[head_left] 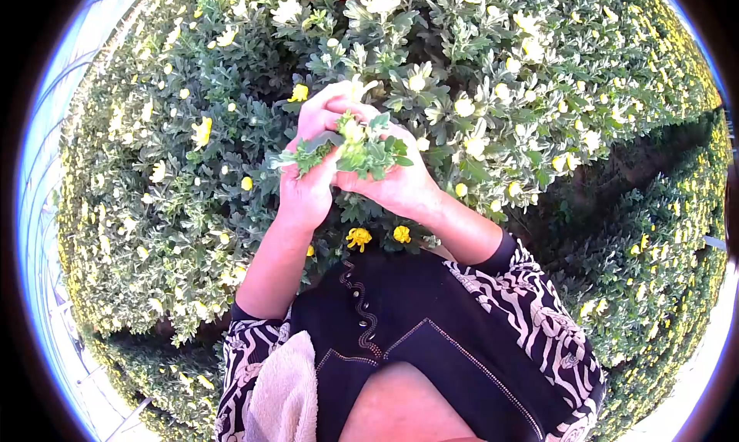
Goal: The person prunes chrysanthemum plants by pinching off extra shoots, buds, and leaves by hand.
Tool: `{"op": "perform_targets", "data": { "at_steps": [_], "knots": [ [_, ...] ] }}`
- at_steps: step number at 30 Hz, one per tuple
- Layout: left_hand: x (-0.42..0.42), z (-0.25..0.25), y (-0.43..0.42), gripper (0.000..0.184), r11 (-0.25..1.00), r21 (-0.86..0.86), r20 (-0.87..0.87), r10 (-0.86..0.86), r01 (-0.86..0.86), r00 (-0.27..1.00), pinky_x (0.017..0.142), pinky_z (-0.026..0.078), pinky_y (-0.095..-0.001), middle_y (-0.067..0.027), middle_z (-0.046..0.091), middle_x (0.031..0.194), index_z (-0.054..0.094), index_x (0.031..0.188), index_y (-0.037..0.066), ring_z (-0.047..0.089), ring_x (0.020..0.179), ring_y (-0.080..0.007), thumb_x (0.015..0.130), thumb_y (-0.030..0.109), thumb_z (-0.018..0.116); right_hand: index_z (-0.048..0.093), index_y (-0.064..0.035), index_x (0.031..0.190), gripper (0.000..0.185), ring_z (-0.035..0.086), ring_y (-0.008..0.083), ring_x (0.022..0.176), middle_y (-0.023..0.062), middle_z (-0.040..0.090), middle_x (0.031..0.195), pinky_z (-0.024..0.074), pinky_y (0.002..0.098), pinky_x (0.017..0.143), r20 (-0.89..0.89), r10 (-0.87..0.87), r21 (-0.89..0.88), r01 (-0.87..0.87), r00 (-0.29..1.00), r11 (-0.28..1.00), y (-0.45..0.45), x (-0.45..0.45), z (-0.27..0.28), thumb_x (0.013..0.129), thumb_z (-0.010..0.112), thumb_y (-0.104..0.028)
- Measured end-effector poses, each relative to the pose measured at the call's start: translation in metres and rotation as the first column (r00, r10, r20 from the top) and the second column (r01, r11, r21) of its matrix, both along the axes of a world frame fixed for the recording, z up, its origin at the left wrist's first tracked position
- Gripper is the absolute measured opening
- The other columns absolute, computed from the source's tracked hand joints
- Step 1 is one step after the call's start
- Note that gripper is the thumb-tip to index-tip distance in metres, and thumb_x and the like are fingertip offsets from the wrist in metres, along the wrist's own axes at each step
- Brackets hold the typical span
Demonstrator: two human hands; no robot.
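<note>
Both hands raised over the flower bed, toward the middle of its near edge. Left hand and right hand together, clamped on a leafy sprig between them; leaves hide some of the finger contact. Sprig has a pale bud at its centre. Two yellow blooms below the wrists, at the bed's near edge. Dark gap along the bed's right edge. Pale towel hanging by the left sleeve.

I see the widest opening at right, a dark furrow | flowering plants crowd left hand, right hand | yellow blooms fill space between forearms
</note>
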State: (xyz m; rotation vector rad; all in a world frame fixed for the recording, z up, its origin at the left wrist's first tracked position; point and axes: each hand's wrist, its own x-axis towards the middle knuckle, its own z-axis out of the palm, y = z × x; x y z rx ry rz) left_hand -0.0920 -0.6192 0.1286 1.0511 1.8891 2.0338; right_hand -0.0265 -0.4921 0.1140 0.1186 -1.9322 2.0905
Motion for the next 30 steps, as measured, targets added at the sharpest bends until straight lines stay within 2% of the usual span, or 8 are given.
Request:
{"op": "perform_targets", "data": {
  "at_steps": [1, 5, 12, 16, 21, 23, 27, 30],
  "knots": [
    [0.012, -0.003, 0.000, 0.018, 0.997, 0.049, 0.255, -0.067, 0.057, 0.965, 0.106, 0.033, -0.0422, -0.0170, 0.045, 0.137, 0.059, 0.101, 0.001, 0.044, 0.127, -0.0289, 0.090, 0.014, 0.055, 0.057, -0.0035, 0.124, 0.057, 0.061, 0.0099, 0.098, 0.0071, 0.064, 0.114, 0.0507, 0.0286, 0.086, 0.077, 0.040, 0.059, -0.045, 0.996, 0.997, 0.008, 0.014, 0.004, 0.072, 0.079, -0.005],
    [0.047, -0.011, 0.020, 0.038, 0.965, -0.113, 0.054, -0.233, 0.238, 0.971, 0.112, 0.026, -0.0414, -0.0163, 0.036, 0.146, 0.056, 0.122, 0.001, 0.032, 0.137, -0.0269, 0.085, 0.007, 0.054, 0.067, -0.0025, 0.101, 0.027, 0.063, 0.0086, 0.082, 0.0028, 0.069, 0.091, 0.0525, 0.0268, 0.071, 0.111, -0.144, 0.233, 0.115, 0.983, 0.966, 0.025, 0.060, -0.017, 0.077, 0.077, -0.008],
    [0.081, 0.007, 0.012, 0.045, 0.916, -0.110, 0.227, -0.354, 0.385, 0.907, 0.098, 0.043, -0.0366, -0.0134, 0.040, 0.139, 0.052, 0.125, -0.002, 0.046, 0.126, -0.0226, 0.081, -0.002, 0.056, 0.057, -0.0012, 0.108, 0.041, 0.061, 0.0124, 0.088, 0.0062, 0.063, 0.096, 0.0521, 0.0263, 0.073, 0.264, -0.325, -0.006, 0.338, 0.908, 0.941, 0.112, 0.169, -0.008, 0.076, 0.080, -0.012],
    [0.082, -0.003, -0.027, 0.030, 0.923, -0.174, 0.305, -0.279, 0.342, 0.910, 0.083, 0.050, -0.0317, -0.0160, 0.054, 0.123, 0.059, 0.114, -0.004, 0.060, 0.110, -0.0249, 0.086, 0.001, 0.051, 0.069, -0.0007, 0.101, 0.024, 0.064, 0.0126, 0.076, 0.0059, 0.071, 0.090, 0.0500, 0.0267, 0.071, 0.278, -0.806, 0.293, 0.753, 0.523, 0.590, 0.149, 0.237, -0.009, 0.079, 0.077, -0.009],
    [0.078, -0.011, -0.066, 0.025, 0.938, -0.164, 0.362, -0.229, 0.304, 0.903, 0.075, 0.052, -0.0297, -0.0142, 0.062, 0.110, 0.059, 0.111, -0.003, 0.067, 0.099, -0.0254, 0.088, 0.005, 0.052, 0.069, -0.0031, 0.099, 0.029, 0.066, 0.0146, 0.076, 0.0055, 0.072, 0.089, 0.0491, 0.0290, 0.073, 0.206, -0.935, 0.629, 0.693, 0.288, 0.352, 0.167, 0.318, -0.110, 0.077, 0.079, -0.020],
    [0.077, -0.006, -0.072, 0.025, 0.925, -0.177, 0.349, -0.259, 0.335, 0.901, 0.076, 0.052, -0.0295, -0.0141, 0.063, 0.110, 0.059, 0.112, -0.003, 0.067, 0.099, -0.0249, 0.089, 0.004, 0.052, 0.056, -0.0078, 0.124, 0.062, 0.066, 0.0340, 0.091, 0.0134, 0.068, 0.102, 0.0513, 0.0390, 0.080, 0.359, -0.923, 0.904, 0.196, 0.139, 0.381, 0.147, 0.327, -0.119, 0.070, 0.080, -0.026],
    [0.079, -0.007, -0.088, 0.025, 0.883, -0.245, 0.346, -0.306, 0.400, 0.887, 0.077, 0.051, -0.0285, -0.0134, 0.063, 0.109, 0.059, 0.112, -0.003, 0.066, 0.099, -0.0230, 0.089, 0.003, 0.052, 0.046, -0.0087, 0.136, 0.078, 0.051, 0.0326, 0.122, 0.0166, 0.046, 0.137, 0.0451, 0.0400, 0.098, 0.465, -0.859, 0.877, 0.021, 0.215, 0.480, 0.105, 0.331, -0.151, 0.068, 0.080, -0.024],
    [0.081, -0.015, -0.102, 0.024, 0.868, -0.252, 0.355, -0.328, 0.428, 0.875, 0.078, 0.051, -0.0278, -0.0125, 0.063, 0.109, 0.059, 0.112, -0.003, 0.066, 0.098, -0.0213, 0.090, 0.004, 0.053, 0.059, -0.0052, 0.121, 0.044, 0.065, 0.0278, 0.101, 0.0162, 0.063, 0.115, 0.0505, 0.0364, 0.086, 0.432, -0.804, 0.710, 0.395, 0.409, 0.583, 0.092, 0.310, -0.155, 0.082, 0.068, -0.022]
  ]
}}
